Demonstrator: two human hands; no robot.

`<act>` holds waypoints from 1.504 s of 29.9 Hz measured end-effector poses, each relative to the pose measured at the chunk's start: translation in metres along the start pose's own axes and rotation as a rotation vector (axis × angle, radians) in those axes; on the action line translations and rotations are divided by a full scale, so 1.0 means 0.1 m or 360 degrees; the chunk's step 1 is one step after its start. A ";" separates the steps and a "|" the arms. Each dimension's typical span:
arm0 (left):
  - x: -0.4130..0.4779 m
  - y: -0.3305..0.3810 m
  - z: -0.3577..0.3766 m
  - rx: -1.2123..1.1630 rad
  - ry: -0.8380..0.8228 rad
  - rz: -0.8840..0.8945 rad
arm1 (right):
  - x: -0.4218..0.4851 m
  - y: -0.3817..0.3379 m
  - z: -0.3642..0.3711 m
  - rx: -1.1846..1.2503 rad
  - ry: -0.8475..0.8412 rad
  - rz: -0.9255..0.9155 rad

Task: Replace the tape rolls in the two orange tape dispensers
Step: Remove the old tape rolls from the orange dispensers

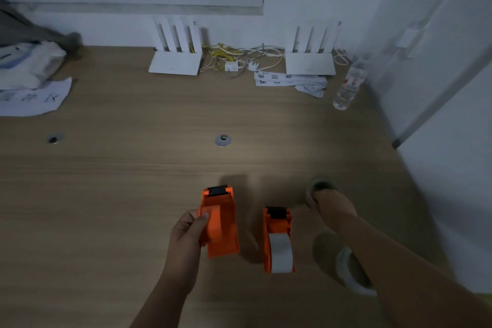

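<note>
Two orange tape dispensers lie near the front of the wooden desk (133, 181). My left hand (187, 231) grips the left dispenser (221, 224) by its side; no roll shows in it from here. The right dispenser (278, 239) stands free with a pale tape roll (281, 251) seated in it. My right hand (332, 208) is closed on a greyish tape roll (318, 189) resting on the desk to the right of the dispensers. Another white tape roll (348, 271) lies under my right forearm, partly hidden.
Two white routers (174, 62) (310, 64) with tangled cables (234, 58) stand at the back. Papers (290, 80) and a clear bottle (348, 85) lie at back right, cloth and paper (34, 96) at left. A grey grommet (223, 140) sits mid-desk. A white wall (452, 141) bounds the right.
</note>
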State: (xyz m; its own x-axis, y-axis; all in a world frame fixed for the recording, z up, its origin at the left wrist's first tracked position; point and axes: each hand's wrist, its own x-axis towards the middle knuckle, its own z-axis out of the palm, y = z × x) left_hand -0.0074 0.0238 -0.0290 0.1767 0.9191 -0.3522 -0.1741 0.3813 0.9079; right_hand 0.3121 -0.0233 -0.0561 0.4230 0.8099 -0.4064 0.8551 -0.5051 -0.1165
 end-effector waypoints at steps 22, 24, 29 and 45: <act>-0.07 0.22 -0.04 -0.0004 -0.0101 0.0075 | -0.69 -1.76 0.59 0.1183 -0.0202 0.0163; -0.10 0.19 -0.06 0.0014 -0.0125 0.0086 | -0.73 -1.74 0.69 0.1366 -0.0211 0.0244; -0.15 0.05 -0.17 0.0164 -0.0171 0.0093 | -0.81 -1.74 0.80 0.1595 -0.0235 0.0344; -0.14 -0.58 -0.57 0.0822 -0.0213 -0.0099 | -0.91 -1.68 1.42 0.1565 -0.0343 0.0631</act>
State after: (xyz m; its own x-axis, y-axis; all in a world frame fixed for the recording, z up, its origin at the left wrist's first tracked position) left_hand -0.0550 -0.0054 -0.0899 0.2992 0.8627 -0.4076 0.3339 0.3056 0.8917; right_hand 0.0873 -0.0547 -0.1281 0.4732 0.5148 -0.7148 0.0134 -0.8155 -0.5785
